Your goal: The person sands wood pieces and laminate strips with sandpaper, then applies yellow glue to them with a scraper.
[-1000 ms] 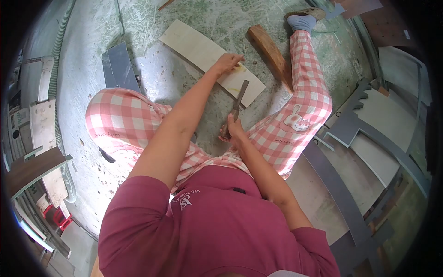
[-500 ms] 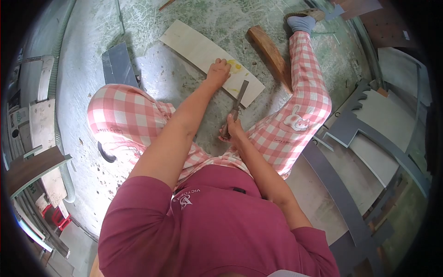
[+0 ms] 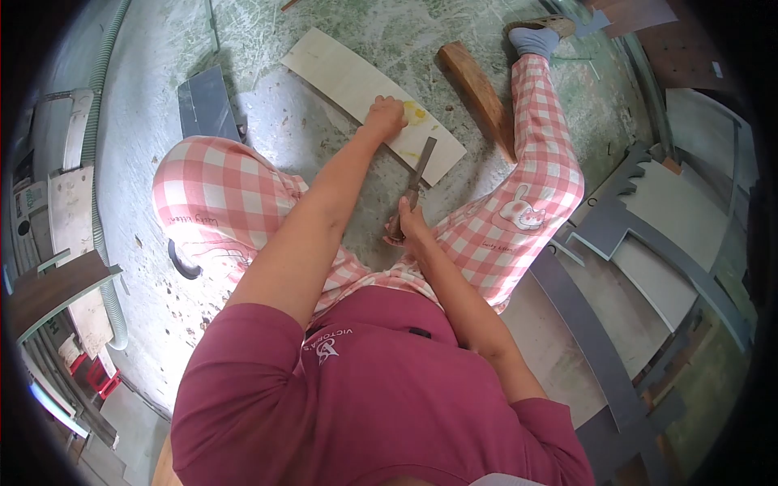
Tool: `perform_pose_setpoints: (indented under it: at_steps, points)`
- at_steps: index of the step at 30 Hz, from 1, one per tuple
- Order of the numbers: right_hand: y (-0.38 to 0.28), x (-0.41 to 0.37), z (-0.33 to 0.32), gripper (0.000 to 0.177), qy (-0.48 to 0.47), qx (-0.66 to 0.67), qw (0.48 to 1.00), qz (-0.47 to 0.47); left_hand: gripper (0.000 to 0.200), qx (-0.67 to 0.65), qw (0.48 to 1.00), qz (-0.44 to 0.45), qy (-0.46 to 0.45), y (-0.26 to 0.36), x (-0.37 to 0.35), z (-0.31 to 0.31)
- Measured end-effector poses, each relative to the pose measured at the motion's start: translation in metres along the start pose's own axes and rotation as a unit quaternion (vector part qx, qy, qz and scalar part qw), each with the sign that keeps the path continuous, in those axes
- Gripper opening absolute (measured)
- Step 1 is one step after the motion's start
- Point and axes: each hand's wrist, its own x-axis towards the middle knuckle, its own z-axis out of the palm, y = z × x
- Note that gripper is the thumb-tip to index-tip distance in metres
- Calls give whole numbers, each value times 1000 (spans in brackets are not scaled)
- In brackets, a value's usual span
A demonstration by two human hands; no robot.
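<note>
My left hand [image 3: 387, 117] is closed over the near edge of a pale curved board [image 3: 348, 77] on the floor; what its fingers hold, if anything, is hidden. Beside it on the board are yellow smears [image 3: 416, 113]. My right hand [image 3: 405, 221] is wrapped round the handle of a flat-bladed tool [image 3: 423, 166]. The blade points away from me, its tip over or near the board's near edge. Whether blade and board touch, I cannot tell.
A brown wooden block [image 3: 478, 97] lies by my right leg. Near my left knee is a dark grey panel [image 3: 207, 105]. Grey curved pieces [image 3: 583, 324] lie at the right. Planks [image 3: 81, 211] and a ribbed hose [image 3: 101, 89] run along the left.
My left hand has shifted very slightly up the frame, its fingers a little more curled. The tool has tilted or moved slightly. The board looks nearly unchanged.
</note>
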Motion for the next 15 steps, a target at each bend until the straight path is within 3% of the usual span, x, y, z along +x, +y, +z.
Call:
perform_pose_setpoints:
  at_steps: [2,3,4,9,11,13,15]
  points:
    - [0,0,0,41,-2,0,1000,-6,21,-36,999,-36,-4,-17,13,11]
    - [-1,0,0,41,-4,0,1000,-6,22,-195,975,-85,57,-35,17,16]
    - [-3,-2,1,39,-5,3,1000,-7,24,-348,921,-131,117,-49,18,18]
    - [-10,-17,4,36,12,-8,1000,-15,30,-209,926,-242,201,-80,3,-9]
    - [-6,-21,2,35,-17,-40,994,-97,35,-136,914,-299,239,-87,-4,-11]
    - [-6,-23,2,36,-29,-52,992,-113,54,-49,964,-172,198,-63,-14,11]
    - [-8,-30,4,37,-41,-63,989,-129,68,11,985,-173,-11,-6,-36,-12]
